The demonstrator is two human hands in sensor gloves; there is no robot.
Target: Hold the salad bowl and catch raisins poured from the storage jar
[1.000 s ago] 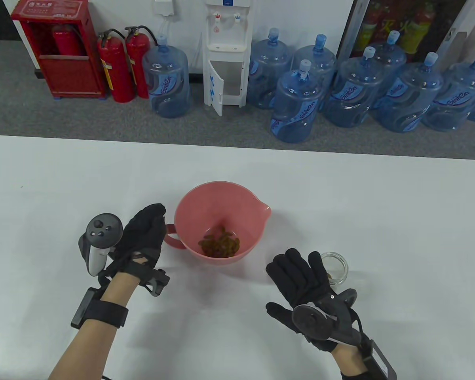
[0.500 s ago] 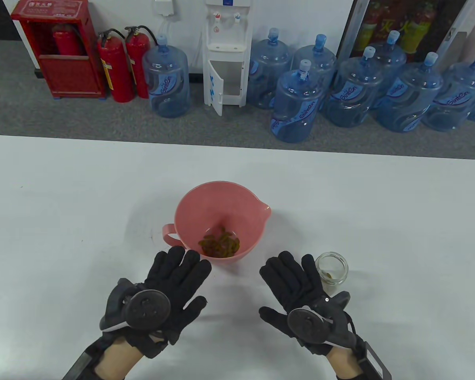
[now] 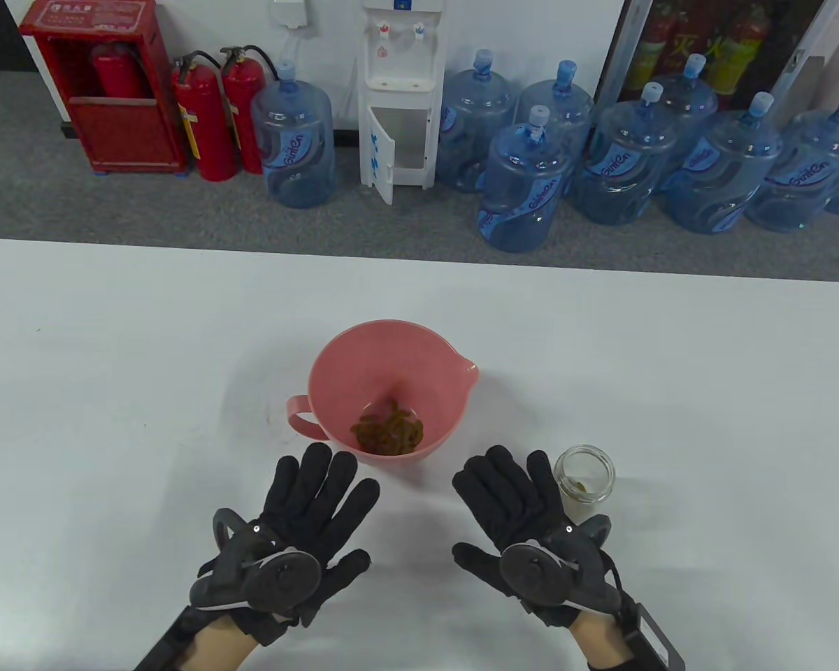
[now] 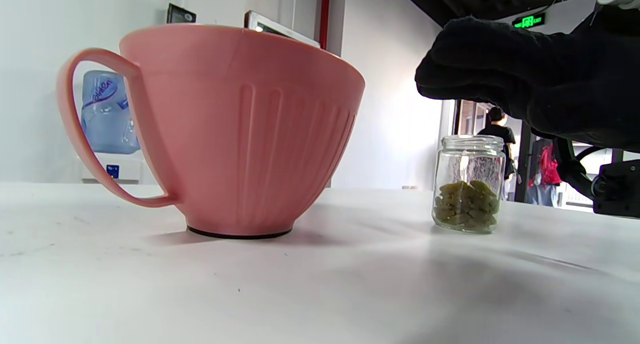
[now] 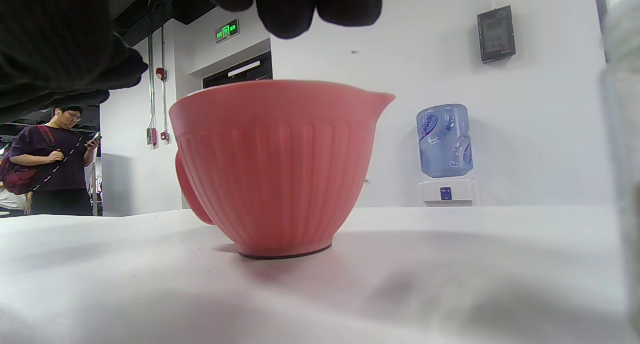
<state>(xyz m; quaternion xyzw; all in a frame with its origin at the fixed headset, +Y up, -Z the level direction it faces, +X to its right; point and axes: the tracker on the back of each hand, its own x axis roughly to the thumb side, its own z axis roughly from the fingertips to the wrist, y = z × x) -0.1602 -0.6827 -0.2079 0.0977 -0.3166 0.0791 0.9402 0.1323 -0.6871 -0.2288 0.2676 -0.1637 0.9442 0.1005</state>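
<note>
Salad bowl (image 3: 384, 388) holds raisins (image 3: 388, 433); we rest both hands, fingers (image 3: 321, 482) spread, near it, jar (image 3: 586, 481) beside, pouring apparently done.

Both hands, left (image 3: 307, 514) and right (image 3: 514, 507), lie flat on the worktop (image 3: 112, 335) near the pink bowl (image 3: 342, 367) of raisins (image 3: 389, 435).

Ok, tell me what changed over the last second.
The left hand let go of the pink bowl's handle and pulled back toward the near edge, now flat and open. The right hand shifted slightly left. Bowl, raisins and jar stayed put.
</note>
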